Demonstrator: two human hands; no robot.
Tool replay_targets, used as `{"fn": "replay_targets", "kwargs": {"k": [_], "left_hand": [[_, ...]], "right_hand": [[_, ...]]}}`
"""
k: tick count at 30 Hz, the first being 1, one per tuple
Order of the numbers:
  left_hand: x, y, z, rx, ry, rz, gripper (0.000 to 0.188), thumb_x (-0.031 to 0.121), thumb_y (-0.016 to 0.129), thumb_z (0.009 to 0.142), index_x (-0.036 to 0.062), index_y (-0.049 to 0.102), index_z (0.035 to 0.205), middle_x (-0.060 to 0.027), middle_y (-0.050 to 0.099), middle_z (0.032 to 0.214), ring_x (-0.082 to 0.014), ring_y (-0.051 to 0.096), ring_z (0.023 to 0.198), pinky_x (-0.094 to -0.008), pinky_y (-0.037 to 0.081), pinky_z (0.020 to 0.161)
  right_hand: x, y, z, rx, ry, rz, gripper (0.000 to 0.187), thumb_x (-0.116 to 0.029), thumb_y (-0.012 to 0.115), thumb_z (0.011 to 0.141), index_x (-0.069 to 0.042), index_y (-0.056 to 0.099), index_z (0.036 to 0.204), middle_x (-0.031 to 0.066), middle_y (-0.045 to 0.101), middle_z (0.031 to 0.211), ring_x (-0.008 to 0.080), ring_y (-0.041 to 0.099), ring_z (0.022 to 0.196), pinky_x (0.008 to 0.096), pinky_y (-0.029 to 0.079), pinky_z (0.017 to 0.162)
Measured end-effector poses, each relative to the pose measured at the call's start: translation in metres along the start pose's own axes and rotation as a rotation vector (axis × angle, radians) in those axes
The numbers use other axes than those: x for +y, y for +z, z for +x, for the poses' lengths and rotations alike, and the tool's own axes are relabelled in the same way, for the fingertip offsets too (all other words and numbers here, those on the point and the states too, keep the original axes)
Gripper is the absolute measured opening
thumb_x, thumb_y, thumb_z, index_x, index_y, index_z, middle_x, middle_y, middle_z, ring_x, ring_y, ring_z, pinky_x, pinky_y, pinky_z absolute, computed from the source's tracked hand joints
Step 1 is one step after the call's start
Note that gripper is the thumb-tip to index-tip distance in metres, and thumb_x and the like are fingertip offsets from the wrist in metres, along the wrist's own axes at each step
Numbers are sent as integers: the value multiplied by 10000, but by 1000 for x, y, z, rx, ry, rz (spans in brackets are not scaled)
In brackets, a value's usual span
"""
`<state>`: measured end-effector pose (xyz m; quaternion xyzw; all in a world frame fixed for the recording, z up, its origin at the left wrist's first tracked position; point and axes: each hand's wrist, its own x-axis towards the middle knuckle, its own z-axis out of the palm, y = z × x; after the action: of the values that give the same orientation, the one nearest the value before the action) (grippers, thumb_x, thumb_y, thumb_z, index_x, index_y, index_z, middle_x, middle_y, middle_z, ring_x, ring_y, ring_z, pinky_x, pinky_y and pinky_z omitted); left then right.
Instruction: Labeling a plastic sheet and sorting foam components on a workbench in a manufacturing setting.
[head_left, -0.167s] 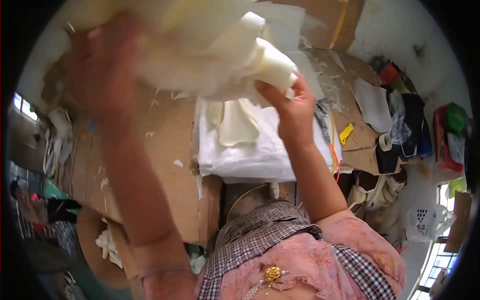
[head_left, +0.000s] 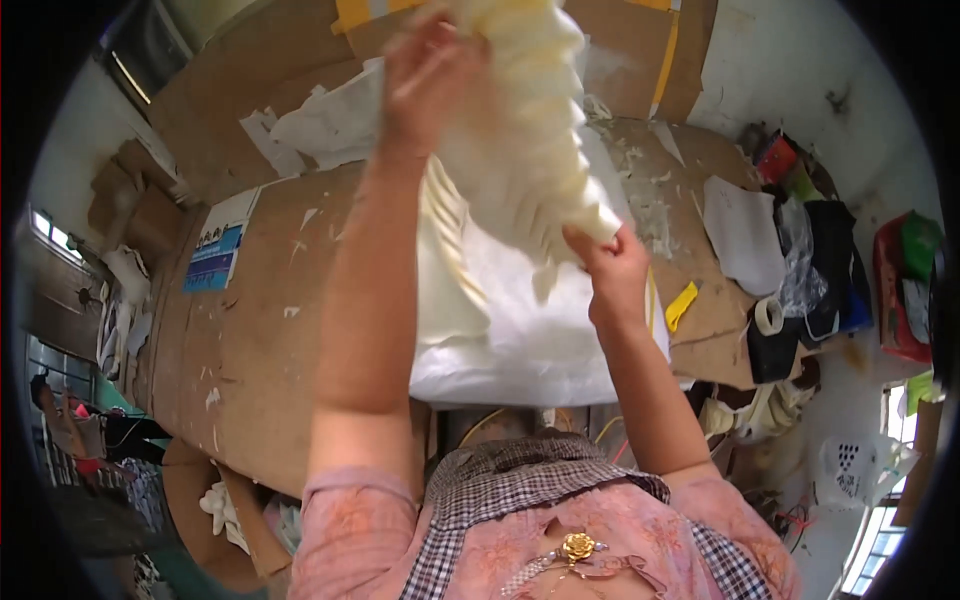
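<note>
A fanned stack of cream, soft-looking sheet pieces (head_left: 520, 130) hangs in the air over the table, its right edge stepped like ruffles. My right hand (head_left: 615, 265) is closed on the stack's lower right corner, thumb pressed against the fingers. At the stack's upper left is my left hand (head_left: 430, 80), raised high and smeared by motion, so its grip is unclear. Below lies a white plastic-looking sheet (head_left: 540, 350), with more cream pieces (head_left: 448, 260) on its left part, partly covered by the stack and my left forearm.
Brown cardboard (head_left: 260, 370) covers the table, scattered with white scraps. A yellow-handled cutter-like tool (head_left: 681, 306) lies on the right, near a roll of tape (head_left: 769, 316) and clear plastic (head_left: 800, 265). A blue-and-white printed sheet (head_left: 215, 258) lies left. An open cardboard box (head_left: 195, 505) stands lower left.
My left hand has swung right and upward from the far left. The cream stack has turned from lying across the view to nearly upright. My right hand has dropped slightly, still gripping its corner.
</note>
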<state>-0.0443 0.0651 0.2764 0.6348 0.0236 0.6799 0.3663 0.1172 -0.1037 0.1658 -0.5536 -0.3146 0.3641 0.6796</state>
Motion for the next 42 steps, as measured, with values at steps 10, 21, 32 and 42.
{"fn": "replay_targets", "kwargs": {"k": [10,21,32,42], "left_hand": [[-267,-53,-122,348,-1079,774,657,501,419,858,46,349,1327,-205,350,1356,-337,318,1267,-399,255,1040],[-18,-69,-183,376,-748,730,370,197,614,804,33,558,1131,-74,593,997,-149,529,935,-273,418,836],[25,46,-320,142,-1270,715,719,266,723,696,69,388,1300,-169,457,1244,-244,487,1089,-356,427,867],[22,55,-325,29,-1191,819,387,61,535,788,32,511,1173,-160,525,1128,-304,554,980,-335,443,858]], "right_hand": [[106,-32,87,-473,-586,-910,648,-265,726,641,-55,478,1202,138,507,1113,320,475,994,383,393,876],[155,-102,120,-572,-254,-926,394,-288,586,800,-1,524,1064,152,568,968,337,528,898,414,416,771],[181,-18,321,-95,449,116,591,-428,554,841,-40,368,1245,129,445,1172,274,527,914,397,470,793],[254,-8,495,-158,427,371,296,-106,397,909,80,429,1137,242,498,1095,347,527,962,434,528,799]]}}
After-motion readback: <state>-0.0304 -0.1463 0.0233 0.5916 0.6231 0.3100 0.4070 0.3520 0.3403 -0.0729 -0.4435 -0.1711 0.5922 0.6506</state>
